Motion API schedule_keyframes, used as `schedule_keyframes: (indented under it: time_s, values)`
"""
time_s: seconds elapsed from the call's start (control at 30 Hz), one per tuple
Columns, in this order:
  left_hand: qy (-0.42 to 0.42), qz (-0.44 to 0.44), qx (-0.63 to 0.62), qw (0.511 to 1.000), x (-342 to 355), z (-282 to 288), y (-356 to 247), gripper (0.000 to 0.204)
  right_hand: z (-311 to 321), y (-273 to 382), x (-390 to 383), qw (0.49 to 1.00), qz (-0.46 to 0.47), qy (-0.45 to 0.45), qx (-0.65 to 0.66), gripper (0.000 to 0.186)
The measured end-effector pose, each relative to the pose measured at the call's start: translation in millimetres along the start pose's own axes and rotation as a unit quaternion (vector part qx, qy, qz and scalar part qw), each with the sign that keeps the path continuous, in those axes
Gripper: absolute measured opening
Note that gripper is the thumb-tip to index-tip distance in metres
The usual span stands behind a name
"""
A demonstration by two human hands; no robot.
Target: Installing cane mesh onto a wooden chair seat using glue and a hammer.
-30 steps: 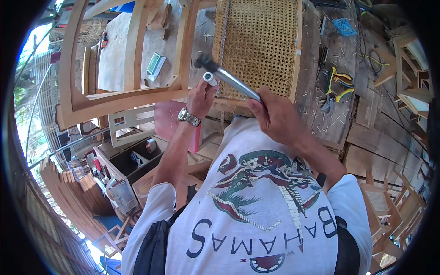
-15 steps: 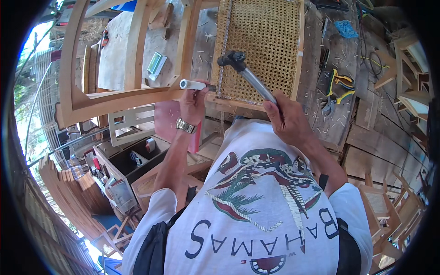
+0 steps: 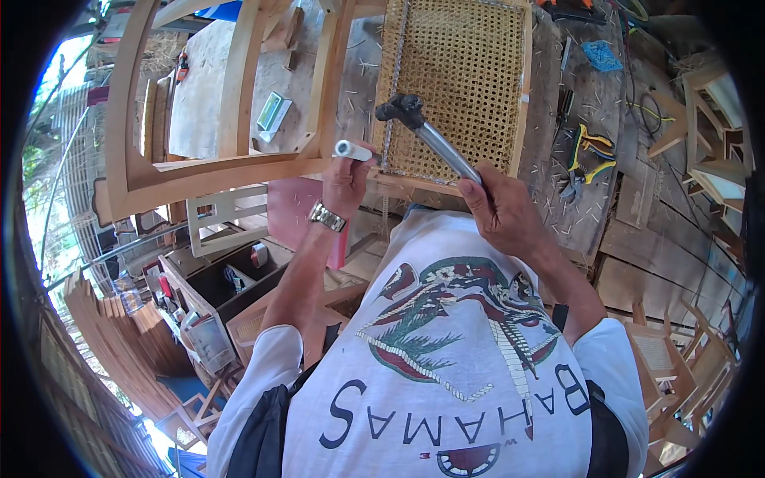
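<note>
A: How are the hands placed?
B: They're sitting apart. The left hand (image 3: 345,187) is gripping a white tube (image 3: 355,151), and the right hand (image 3: 506,205) is closing around the handle of a hammer (image 3: 446,150).
A: Which way is the hammer pointing?
B: Its long axis is slanting from the right hand forward and leftward; the dark head is hanging over the cane panel (image 3: 462,80), beyond the left hand and to its right.
A: And the tube?
B: It's lying nearly crosswise atop the left hand, its hollow end facing left.
A: Anything nearby?
B: A wooden frame (image 3: 207,177) is lying left of the left hand; pliers (image 3: 575,169) are resting right of the right hand.
</note>
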State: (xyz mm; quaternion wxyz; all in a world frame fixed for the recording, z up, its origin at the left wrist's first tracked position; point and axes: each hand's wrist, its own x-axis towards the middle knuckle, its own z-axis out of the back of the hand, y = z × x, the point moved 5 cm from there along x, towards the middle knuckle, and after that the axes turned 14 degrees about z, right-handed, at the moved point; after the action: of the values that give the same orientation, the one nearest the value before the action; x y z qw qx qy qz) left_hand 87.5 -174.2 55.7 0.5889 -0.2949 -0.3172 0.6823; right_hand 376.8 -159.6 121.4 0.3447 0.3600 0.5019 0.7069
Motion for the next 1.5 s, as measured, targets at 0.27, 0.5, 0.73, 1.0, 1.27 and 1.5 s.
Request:
schedule_keyframes:
  time_s: [0.27, 0.5, 0.73, 1.0, 1.27, 1.5]
  values:
    - [0.011, -0.060, 0.105, 0.993, -1.5, -5.0, -0.6, 0.022, -5.9, 26.2, -5.2, 0.992, 0.110, -0.046, 0.043, 0.027]
    - [0.046, -0.030, 0.081, 0.995, -1.3, -7.2, -3.1, 0.027, -17.0, 24.7, -1.0, 0.989, 0.119, 0.043, -0.070, 0.026]
    - [0.030, 0.024, 0.083, 0.996, -1.5, -3.2, -0.2, 0.018, -20.6, -14.5, 3.7, 0.992, 0.064, 0.044, -0.102, 0.027]
    - [-0.008, 0.053, -0.046, 0.997, -2.1, 3.8, 2.4, 0.016, -0.4, -1.7, -7.8, 1.000, -0.005, -0.012, 0.011, 0.031]
    - [0.025, -0.002, 0.046, 0.999, -8.4, -3.0, -13.4, 0.021, -1.7, -7.2, -7.3, 1.000, -0.016, 0.005, -0.002, 0.031]
    - [0.016, 0.014, 0.036, 0.999, -9.7, -5.3, -12.8, 0.021, 2.7, 8.2, 3.3, 1.000, 0.009, 0.019, 0.017, 0.030]
